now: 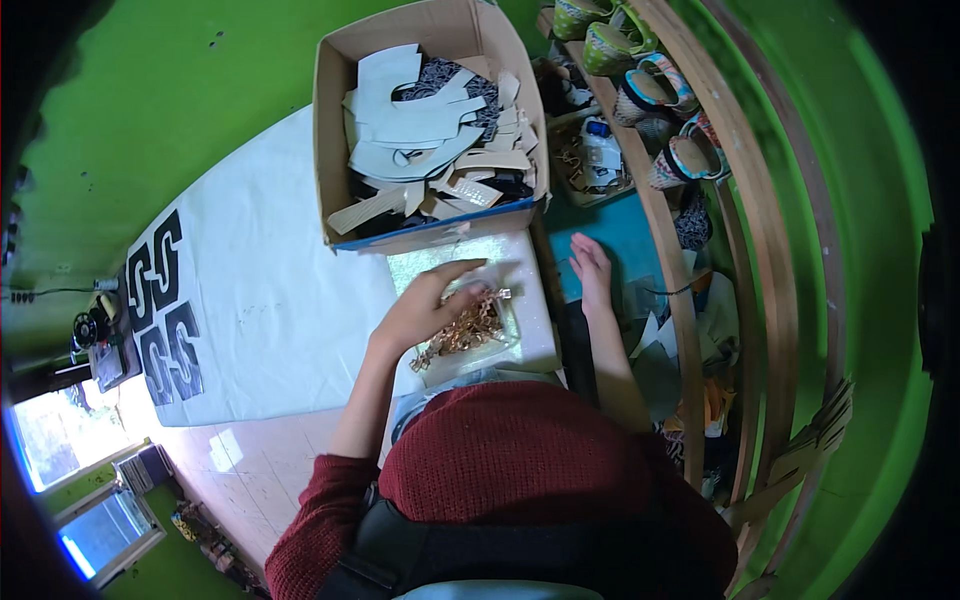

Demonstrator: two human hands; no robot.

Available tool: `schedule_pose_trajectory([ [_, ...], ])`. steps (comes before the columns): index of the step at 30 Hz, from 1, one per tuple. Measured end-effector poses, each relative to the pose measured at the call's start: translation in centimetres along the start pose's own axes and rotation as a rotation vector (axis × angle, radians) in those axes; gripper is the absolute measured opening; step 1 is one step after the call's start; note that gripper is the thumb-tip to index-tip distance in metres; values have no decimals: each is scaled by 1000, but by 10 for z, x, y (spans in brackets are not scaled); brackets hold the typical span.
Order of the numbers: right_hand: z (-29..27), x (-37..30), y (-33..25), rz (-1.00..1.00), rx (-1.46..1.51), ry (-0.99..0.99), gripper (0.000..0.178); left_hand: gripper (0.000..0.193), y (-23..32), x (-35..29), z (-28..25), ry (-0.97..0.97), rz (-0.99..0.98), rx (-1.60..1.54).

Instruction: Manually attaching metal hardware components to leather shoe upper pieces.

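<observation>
In front of me lies a pile of small shiny gold-coloured metal pieces [468, 328], perhaps buckles, in what looks like a shallow clear tray [513, 326]. My left hand [428, 302] reaches over the pile's left side with its fingers stretched out and apart. Part of that hand covers the pieces, and I cannot tell whether a fingertip touches them. My right hand [592, 270] is raised to the right of the pile, fingers extended and nothing in it. Beneath the tray is a pale, glittery sheet [538, 345].
An open cardboard box [430, 238] of cut material scraps [415, 115] stands just beyond my hands. A white-covered table [270, 270] spreads left, with black-and-white patterned sheets [170, 305]. Wooden shelves [650, 190] with small woven baskets [692, 158] rise close on the right.
</observation>
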State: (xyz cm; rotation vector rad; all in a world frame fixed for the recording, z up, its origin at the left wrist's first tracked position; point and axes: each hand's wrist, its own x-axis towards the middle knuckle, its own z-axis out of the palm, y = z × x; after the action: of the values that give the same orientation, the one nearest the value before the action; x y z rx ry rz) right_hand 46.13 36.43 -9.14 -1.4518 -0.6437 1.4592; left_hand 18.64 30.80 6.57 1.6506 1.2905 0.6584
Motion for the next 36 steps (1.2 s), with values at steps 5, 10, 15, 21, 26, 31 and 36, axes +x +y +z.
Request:
schedule_pose_trajectory([
  [5,27,-74,-8,-378,-270,-283,23,65,-25,-60,-1,225,-123,548],
  [10,63,-118,3,-437,-642,-390,41,70,-65,-102,24,551,-299,500],
  [15,76,-113,6,-423,-810,-359,49,34,-79,-115,25,416,-656,335],
  [21,83,-99,22,-446,-624,-269,48,42,-93,-103,24,469,-585,302],
  [26,88,-65,13,-491,-510,-230,50,37,-92,-63,12,554,-458,196],
  [31,82,-59,-10,-519,-719,-276,48,34,-110,-62,8,457,-406,225],
  [36,85,-94,-104,-393,-605,-487,22,25,-87,-84,5,758,-298,31],
])
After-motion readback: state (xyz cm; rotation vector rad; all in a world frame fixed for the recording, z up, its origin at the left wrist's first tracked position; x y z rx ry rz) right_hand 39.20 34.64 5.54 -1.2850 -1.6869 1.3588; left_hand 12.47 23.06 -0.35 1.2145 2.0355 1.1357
